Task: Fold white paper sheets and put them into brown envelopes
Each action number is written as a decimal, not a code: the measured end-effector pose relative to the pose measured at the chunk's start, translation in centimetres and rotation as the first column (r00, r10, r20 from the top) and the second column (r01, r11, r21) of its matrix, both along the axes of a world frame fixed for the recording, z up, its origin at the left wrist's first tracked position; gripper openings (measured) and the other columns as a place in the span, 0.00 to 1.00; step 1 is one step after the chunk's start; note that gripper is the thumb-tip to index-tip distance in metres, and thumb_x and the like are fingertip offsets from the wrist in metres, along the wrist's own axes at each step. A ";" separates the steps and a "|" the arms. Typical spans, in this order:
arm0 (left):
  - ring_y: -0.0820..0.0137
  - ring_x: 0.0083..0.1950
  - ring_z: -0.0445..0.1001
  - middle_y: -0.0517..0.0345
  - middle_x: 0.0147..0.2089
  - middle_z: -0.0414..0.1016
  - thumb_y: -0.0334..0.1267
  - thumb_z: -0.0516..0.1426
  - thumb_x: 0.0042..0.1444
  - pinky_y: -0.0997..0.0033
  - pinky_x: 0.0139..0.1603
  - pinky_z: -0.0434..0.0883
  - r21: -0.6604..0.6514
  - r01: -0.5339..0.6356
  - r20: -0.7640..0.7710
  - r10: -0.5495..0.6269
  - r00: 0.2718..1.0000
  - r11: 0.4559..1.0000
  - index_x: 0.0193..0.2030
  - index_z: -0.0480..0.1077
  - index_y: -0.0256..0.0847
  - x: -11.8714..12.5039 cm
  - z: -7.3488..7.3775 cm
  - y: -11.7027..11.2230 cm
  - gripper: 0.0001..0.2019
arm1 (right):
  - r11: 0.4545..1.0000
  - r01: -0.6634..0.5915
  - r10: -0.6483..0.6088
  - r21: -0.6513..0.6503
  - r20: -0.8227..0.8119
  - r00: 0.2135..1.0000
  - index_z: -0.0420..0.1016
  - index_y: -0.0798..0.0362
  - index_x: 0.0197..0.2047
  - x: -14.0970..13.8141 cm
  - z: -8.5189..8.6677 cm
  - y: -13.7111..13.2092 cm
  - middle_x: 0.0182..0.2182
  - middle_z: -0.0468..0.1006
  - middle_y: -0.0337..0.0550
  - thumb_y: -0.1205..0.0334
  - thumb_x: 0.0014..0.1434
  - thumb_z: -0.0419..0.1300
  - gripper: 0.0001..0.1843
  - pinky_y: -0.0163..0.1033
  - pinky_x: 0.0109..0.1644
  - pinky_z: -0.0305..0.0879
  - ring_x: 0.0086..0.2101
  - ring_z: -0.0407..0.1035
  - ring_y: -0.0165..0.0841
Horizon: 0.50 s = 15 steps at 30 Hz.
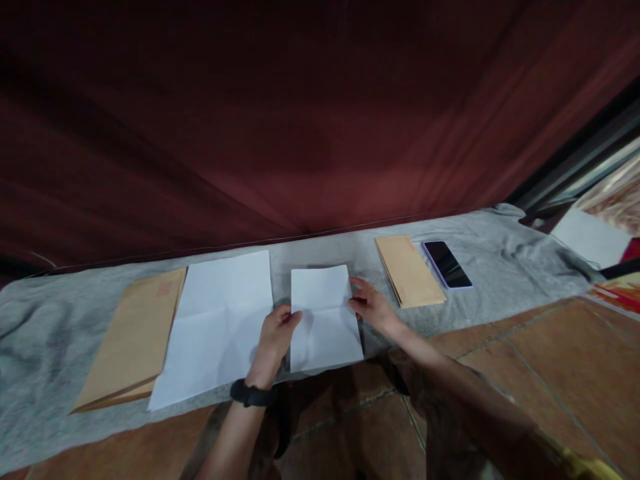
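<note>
A white sheet of paper point(323, 333) with a crease across it lies in front of me on the grey cloth. My left hand point(277, 330), with a black band on its wrist, pinches the sheet's left edge, thumb on top. At the opposite edge my right hand point(371, 305) has its thumb and fingers on the paper. Left of my left hand is a larger creased stack of white paper point(215, 327), partly overlapping brown envelopes point(133, 333). To the right of my right hand lies a narrower pile of brown envelopes point(410, 272).
A phone point(447, 265) in a purple case rests right of the narrow envelopes. The grey cloth point(510, 267) runs along a dark red curtain point(320, 133). Brown floor tiles point(565, 373) lie in front. A white sheet and colourful printed items point(617, 293) are at the far right.
</note>
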<state>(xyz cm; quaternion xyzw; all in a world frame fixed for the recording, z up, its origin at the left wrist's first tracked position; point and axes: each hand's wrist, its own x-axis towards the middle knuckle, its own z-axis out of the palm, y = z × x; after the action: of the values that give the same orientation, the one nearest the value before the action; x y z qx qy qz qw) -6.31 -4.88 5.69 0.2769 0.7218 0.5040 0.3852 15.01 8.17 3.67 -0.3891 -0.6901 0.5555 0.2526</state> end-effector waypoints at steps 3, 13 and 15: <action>0.71 0.28 0.71 0.61 0.26 0.74 0.49 0.65 0.40 0.72 0.31 0.65 -0.017 -0.007 0.022 0.007 1.000 1.000 0.28 0.73 0.40 0.0 -0.5 0.2 0.15 | 0.993 -0.040 0.027 0.109 0.112 0.993 0.58 0.53 0.67 0.2 -0.4 -0.1 0.29 0.75 0.37 0.69 0.59 0.56 0.32 0.38 0.31 0.70 0.27 0.70 0.33; 0.73 0.23 0.66 0.62 0.24 0.72 0.50 0.67 0.36 0.73 0.25 0.60 -0.075 -0.030 0.086 0.036 0.996 0.997 0.32 0.75 0.37 -0.1 0.2 0.0 0.20 | 0.763 -0.286 0.056 0.580 0.381 0.923 0.66 0.49 0.65 2.2 0.8 -1.4 0.63 0.68 0.50 0.75 0.62 0.52 0.30 0.49 0.64 0.65 0.59 0.66 0.40; 0.75 0.21 0.64 0.64 0.22 0.70 0.51 0.67 0.36 0.74 0.23 0.57 -0.094 -0.026 0.110 0.037 0.993 0.995 0.33 0.75 0.36 -0.1 0.3 -0.1 0.21 | 0.708 -0.390 0.130 0.589 0.434 0.892 0.66 0.49 0.66 2.7 1.1 -1.5 0.66 0.65 0.49 0.76 0.60 0.53 0.32 0.51 0.67 0.62 0.63 0.62 0.41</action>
<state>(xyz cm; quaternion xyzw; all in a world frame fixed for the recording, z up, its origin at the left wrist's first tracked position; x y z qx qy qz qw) -6.41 -4.98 6.04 0.2186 0.7259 0.4907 0.4295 17.76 6.64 4.77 -0.2658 -0.9240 0.2233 0.1604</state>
